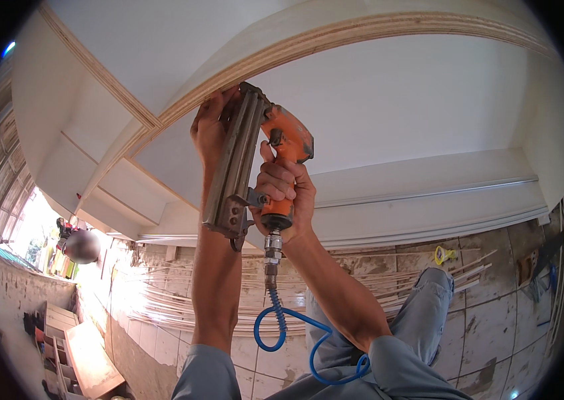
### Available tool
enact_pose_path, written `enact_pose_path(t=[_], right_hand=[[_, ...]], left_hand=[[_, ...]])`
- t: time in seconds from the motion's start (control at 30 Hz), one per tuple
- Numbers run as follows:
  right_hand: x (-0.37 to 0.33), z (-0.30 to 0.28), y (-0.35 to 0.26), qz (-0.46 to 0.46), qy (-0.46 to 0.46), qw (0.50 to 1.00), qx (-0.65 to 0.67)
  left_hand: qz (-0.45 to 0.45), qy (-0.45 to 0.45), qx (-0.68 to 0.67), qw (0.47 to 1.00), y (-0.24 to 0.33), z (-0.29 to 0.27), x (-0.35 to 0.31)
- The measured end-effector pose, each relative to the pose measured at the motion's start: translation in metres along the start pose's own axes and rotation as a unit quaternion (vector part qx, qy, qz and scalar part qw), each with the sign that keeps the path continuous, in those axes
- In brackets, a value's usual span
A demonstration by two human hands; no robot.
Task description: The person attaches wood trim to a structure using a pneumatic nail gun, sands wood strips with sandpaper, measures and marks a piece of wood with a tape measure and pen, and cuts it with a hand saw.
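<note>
My right hand is wrapped around the handle of an orange air nail gun. The gun's long metal magazine slants down to the left. Its nose meets the light wooden edging along a white cabinet panel. Beside the nose, my left hand is raised with bent fingers against the same edging; the magazine covers part of these fingers. From the metal coupling under the handle, a blue air hose loops down over my lap.
White cabinet compartments spread overhead and to the left. Long thin wooden strips lie across the tiled floor, with a yellow object beside them. Another person is at the far left, near a bright opening. A wooden board lies lower left.
</note>
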State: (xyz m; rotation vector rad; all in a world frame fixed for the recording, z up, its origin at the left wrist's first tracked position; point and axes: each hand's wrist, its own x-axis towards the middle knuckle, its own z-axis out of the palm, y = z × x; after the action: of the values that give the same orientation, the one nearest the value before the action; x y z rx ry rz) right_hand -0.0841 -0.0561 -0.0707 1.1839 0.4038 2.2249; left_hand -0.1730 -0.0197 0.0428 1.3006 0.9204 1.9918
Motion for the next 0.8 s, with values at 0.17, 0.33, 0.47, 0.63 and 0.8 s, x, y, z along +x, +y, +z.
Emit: enact_pose_path(t=[0.17,0.33,0.47,0.63,0.8], right_hand=[[0.000,0.002,0.005,-0.008,0.012,1.000,0.002],[0.000,0.002,0.004,-0.006,0.013,1.000,0.009],[0.001,0.001,0.005,-0.003,0.017,1.000,0.013],[0.002,0.000,0.007,-0.001,0.019,1.000,0.018],[0.003,0.001,0.006,-0.001,0.012,1.000,0.013]], left_hand=[[-0.002,0.001,0.007,1.000,-0.002,-0.006,0.004],[0.007,0.008,0.014,1.000,-0.003,-0.003,0.001],[0.012,0.020,0.013,1.000,-0.004,-0.002,0.001],[0.022,0.004,0.013,1.000,-0.006,-0.008,0.006],[0.019,0.006,-0.003,1.000,-0.008,-0.005,0.008]])
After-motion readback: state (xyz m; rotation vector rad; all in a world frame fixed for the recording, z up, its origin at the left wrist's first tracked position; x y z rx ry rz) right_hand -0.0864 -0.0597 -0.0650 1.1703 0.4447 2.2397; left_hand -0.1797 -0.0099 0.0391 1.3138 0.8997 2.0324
